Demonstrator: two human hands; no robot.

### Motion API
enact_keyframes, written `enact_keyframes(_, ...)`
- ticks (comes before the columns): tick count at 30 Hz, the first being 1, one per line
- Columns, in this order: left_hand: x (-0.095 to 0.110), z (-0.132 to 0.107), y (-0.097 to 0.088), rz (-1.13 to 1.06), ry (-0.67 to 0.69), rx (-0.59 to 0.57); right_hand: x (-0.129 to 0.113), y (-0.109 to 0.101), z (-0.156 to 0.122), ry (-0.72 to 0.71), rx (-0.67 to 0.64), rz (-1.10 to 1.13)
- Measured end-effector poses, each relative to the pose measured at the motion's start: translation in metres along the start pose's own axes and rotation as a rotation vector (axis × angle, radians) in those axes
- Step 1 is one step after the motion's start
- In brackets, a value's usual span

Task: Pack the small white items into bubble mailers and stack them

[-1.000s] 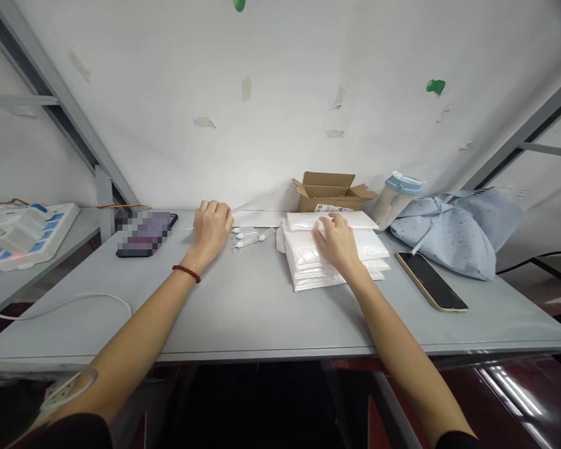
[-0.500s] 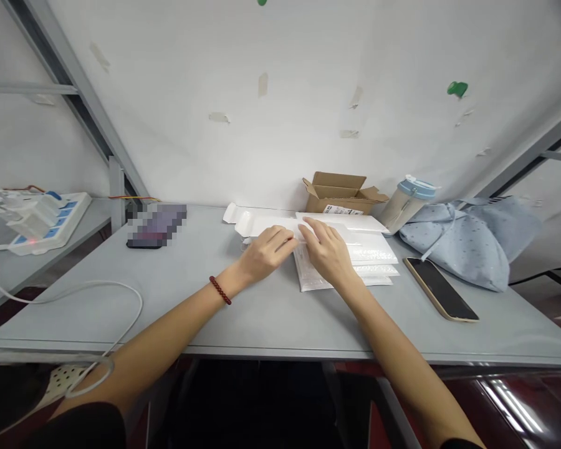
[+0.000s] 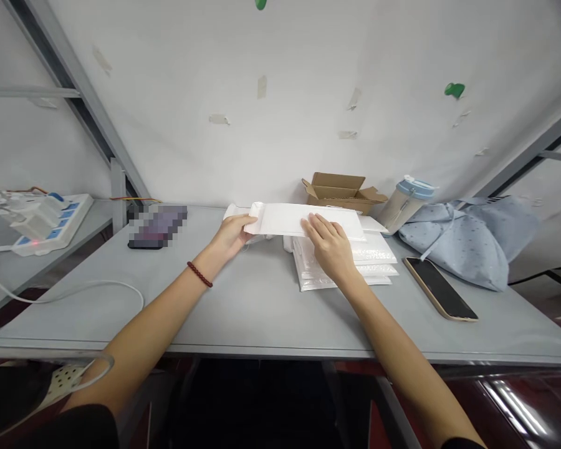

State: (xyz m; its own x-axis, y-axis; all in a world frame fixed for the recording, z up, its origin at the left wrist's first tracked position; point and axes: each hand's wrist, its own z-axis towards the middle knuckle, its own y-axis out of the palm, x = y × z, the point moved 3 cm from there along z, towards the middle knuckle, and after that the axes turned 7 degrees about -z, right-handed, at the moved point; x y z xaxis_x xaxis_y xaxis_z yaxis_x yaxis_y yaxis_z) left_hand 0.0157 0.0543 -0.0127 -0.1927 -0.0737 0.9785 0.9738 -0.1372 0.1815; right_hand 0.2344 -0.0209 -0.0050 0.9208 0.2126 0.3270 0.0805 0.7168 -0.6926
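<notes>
A white padded envelope (image 3: 290, 220) is lifted off the grey table (image 3: 262, 299), held level between my two hands. My left hand (image 3: 234, 234), with a red bead bracelet on its wrist, grips the envelope's left end with closed fingers. My right hand (image 3: 330, 245) holds the envelope near its middle, fingers curled over the top edge. Beneath my right hand lies a stack of white padded envelopes (image 3: 355, 265). Whatever lies behind the lifted envelope is hidden.
An open cardboard box (image 3: 339, 190) stands at the back by the wall, a blue-lidded bottle (image 3: 404, 202) and a light blue cloth bag (image 3: 467, 240) to its right. One phone (image 3: 440, 288) lies at the right, another dark device (image 3: 156, 224) at the left. A power strip (image 3: 47, 221) and white cable (image 3: 75, 290) sit far left.
My left hand moved from the table's left-middle over to the stack and took the envelope's left end. Both hands have lifted the top envelope off the stack.
</notes>
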Motion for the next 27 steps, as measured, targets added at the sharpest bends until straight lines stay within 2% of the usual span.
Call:
enact_keyframes(3,-0.005,-0.001,0.001,-0.097,-0.151,-0.072,-0.009,0.001,0.0,-0.031,-0.032,0.02)
enact_keyframes(9,0.0,-0.02,0.024,-0.052,-0.18,-0.253,-0.028,-0.012,-0.001,-0.147,-0.068,0.077)
enact_keyframes(14,0.0,-0.028,0.035,-0.031,-0.184,-0.366,-0.025,-0.017,-0.001,-0.096,-0.143,0.115)
enact_keyframes(21,-0.004,-0.021,0.024,0.052,-0.159,-0.223,-0.018,-0.017,-0.001,-0.03,-0.057,0.105)
enact_keyframes(27,0.008,-0.01,0.006,0.217,-0.131,-0.156,-0.009,-0.015,0.001,0.011,-0.019,0.094)
